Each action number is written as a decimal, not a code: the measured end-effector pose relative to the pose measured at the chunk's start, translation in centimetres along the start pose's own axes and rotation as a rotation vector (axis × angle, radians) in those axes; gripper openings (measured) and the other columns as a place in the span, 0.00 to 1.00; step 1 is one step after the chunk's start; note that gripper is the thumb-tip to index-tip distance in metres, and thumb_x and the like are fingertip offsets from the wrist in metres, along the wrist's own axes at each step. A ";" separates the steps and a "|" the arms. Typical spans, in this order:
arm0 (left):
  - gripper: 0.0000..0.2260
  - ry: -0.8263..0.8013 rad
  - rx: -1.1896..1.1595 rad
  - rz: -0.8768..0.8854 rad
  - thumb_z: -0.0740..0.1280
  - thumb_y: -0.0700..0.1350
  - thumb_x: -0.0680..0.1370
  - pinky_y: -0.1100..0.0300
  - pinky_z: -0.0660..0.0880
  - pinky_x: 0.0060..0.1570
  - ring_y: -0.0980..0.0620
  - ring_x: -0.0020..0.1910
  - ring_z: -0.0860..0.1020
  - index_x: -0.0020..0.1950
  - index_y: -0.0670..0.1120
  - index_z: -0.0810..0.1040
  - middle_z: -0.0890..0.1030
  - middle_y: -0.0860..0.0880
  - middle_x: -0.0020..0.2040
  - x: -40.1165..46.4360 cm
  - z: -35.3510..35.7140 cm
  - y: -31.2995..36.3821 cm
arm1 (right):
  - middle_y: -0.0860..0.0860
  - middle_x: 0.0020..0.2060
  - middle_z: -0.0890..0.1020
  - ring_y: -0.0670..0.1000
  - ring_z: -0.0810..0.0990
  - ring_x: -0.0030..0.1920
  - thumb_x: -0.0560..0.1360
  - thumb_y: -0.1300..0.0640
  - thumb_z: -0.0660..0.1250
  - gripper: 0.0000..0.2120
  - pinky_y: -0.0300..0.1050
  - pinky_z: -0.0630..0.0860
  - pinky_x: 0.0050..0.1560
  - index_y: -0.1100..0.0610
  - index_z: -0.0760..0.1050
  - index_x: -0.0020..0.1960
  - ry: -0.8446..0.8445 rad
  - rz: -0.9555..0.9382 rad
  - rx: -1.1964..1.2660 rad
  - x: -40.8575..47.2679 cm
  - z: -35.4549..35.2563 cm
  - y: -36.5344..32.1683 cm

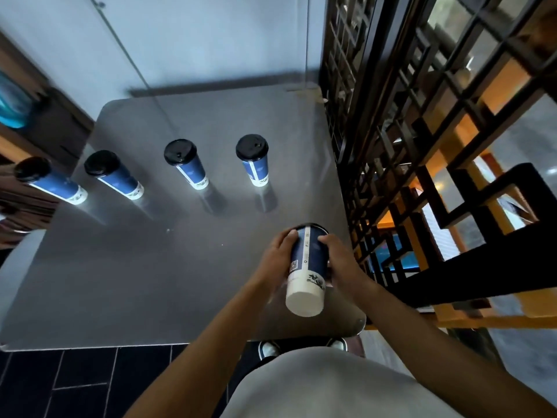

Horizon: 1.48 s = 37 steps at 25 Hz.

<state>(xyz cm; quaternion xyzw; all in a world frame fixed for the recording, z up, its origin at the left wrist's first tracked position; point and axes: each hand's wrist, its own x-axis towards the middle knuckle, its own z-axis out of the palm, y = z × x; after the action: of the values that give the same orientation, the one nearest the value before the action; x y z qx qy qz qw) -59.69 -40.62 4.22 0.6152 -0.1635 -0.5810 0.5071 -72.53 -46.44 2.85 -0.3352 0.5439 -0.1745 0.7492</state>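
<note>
A grey table (150, 267) fills most of the view, with a dark lattice screen (422, 131) along its right side. 4 lidded blue cups stand upright in a row across the far half, from the leftmost cup (51, 181) at the table's left edge to the rightmost cup (254, 159) near the screen. Above the near right corner, a 5th cup (309, 263) is tilted, its white base towards the viewer. The left hand (277, 254) and right hand (339, 257) grasp it from either side, fingers (291, 235) curled round its upper wall. Whether its top touches the table cannot be told. It is probably about to join the row; that calls for tipping it upright, base down, in a free spot.
</note>
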 end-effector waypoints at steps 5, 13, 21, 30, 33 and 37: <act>0.17 0.065 0.005 -0.123 0.59 0.56 0.83 0.28 0.75 0.59 0.35 0.51 0.80 0.61 0.46 0.78 0.79 0.30 0.61 0.4 0.1 0.1 | 0.58 0.50 0.83 0.57 0.85 0.44 0.72 0.43 0.66 0.22 0.46 0.81 0.32 0.52 0.74 0.62 0.017 0.056 0.094 -0.1 0.4 -0.4; 0.31 -0.110 0.086 -0.252 0.77 0.57 0.68 0.34 0.80 0.53 0.34 0.51 0.85 0.68 0.54 0.72 0.83 0.37 0.59 -1.0 -0.5 1.3 | 0.60 0.59 0.78 0.61 0.81 0.56 0.81 0.48 0.62 0.15 0.54 0.84 0.44 0.53 0.69 0.65 -0.062 -0.062 -0.106 -1.8 0.1 -1.3; 0.38 -0.414 -0.169 -0.548 0.77 0.48 0.67 0.51 0.83 0.36 0.40 0.42 0.84 0.73 0.39 0.67 0.81 0.35 0.55 -2.3 -3.6 3.2 | 0.49 0.25 0.72 0.48 0.70 0.26 0.77 0.27 0.49 0.34 0.43 0.66 0.29 0.50 0.83 0.40 -0.030 -0.117 -0.187 0.5 -2.6 -2.8; 0.39 -0.507 -0.223 -0.561 0.77 0.53 0.68 0.50 0.83 0.44 0.38 0.49 0.84 0.74 0.41 0.67 0.80 0.33 0.63 -3.4 -3.7 2.5 | 0.61 0.47 0.85 0.57 0.84 0.46 0.74 0.28 0.60 0.34 0.53 0.81 0.49 0.58 0.81 0.55 -0.308 0.050 -0.075 1.3 -0.2 -4.1; 0.39 -0.410 -0.096 -0.614 0.80 0.54 0.67 0.46 0.84 0.46 0.37 0.48 0.84 0.70 0.39 0.69 0.82 0.33 0.58 -4.0 -4.1 3.1 | 0.63 0.50 0.85 0.57 0.83 0.48 0.78 0.36 0.61 0.29 0.53 0.80 0.50 0.61 0.82 0.57 -0.305 0.007 -0.216 0.3 0.0 -4.3; 0.24 -0.158 0.539 -0.347 0.69 0.63 0.76 0.48 0.84 0.51 0.42 0.47 0.86 0.60 0.44 0.77 0.86 0.40 0.51 -4.6 -3.7 3.0 | 0.64 0.53 0.84 0.58 0.82 0.47 0.79 0.47 0.64 0.18 0.54 0.79 0.51 0.61 0.84 0.53 -0.215 -0.176 -0.405 -1.0 0.5 -5.0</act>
<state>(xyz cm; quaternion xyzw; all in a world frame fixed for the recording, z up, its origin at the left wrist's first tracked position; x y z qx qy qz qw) -56.51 -36.68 8.54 0.6991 -0.2431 -0.6404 0.2052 -71.89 -49.23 7.04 -0.5414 0.4537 -0.0900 0.7021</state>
